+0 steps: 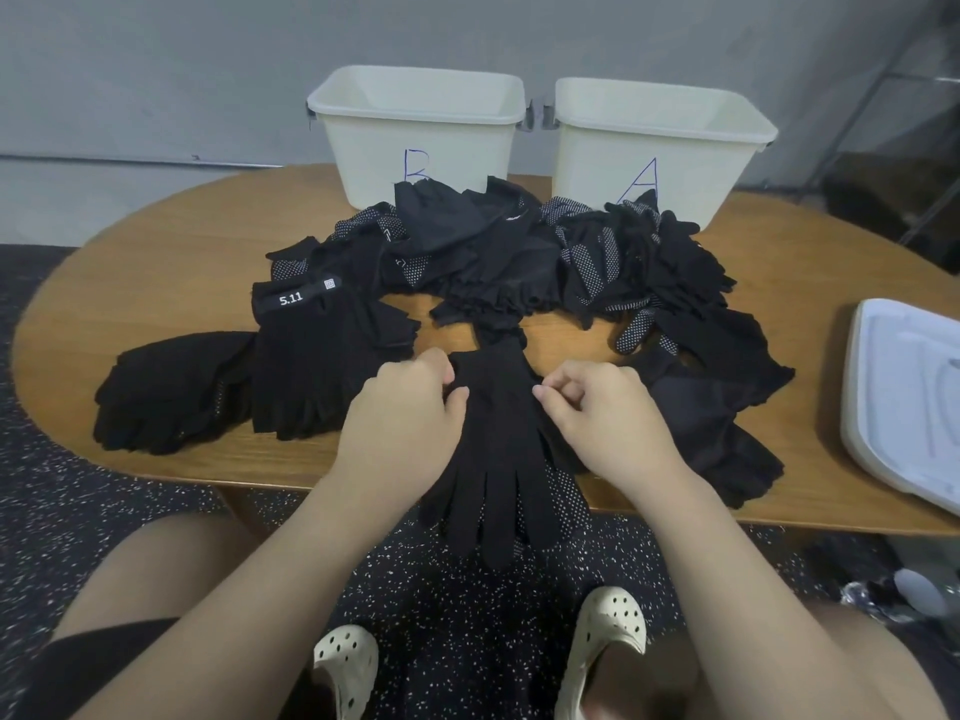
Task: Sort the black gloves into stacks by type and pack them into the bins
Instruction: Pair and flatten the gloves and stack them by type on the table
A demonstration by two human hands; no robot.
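A plain black knit glove (493, 449) lies at the near edge of the wooden desk (171, 252), cuff toward the bins and fingers hanging over the edge toward the seated person, so its long axis runs straight away from the body, midway between the two hands. The left hand (405, 413) pinches the glove's left side near the cuff with curled fingers; the right hand (597, 413) pinches the right side at about the same height, neither nearer than the other. A dotted-palm glove (566, 491) shows beneath it (the two seem to be stacked).

To the left sit two sorted stacks: one topped by a glove tagged "5.11" (311, 350), another of plain knit gloves (171, 387) beside it. A further dark stack (711, 423) lies just right of the right hand. Behind, an unsorted heap (519, 252) stretches across the desk, touching the fronts of two cream bins, marked B (415, 127) and A (660, 142); what I can see of their insides holds nothing. A pale lid (909, 392) rests at the far right.

Judging by the heap, sorting is perhaps half done.
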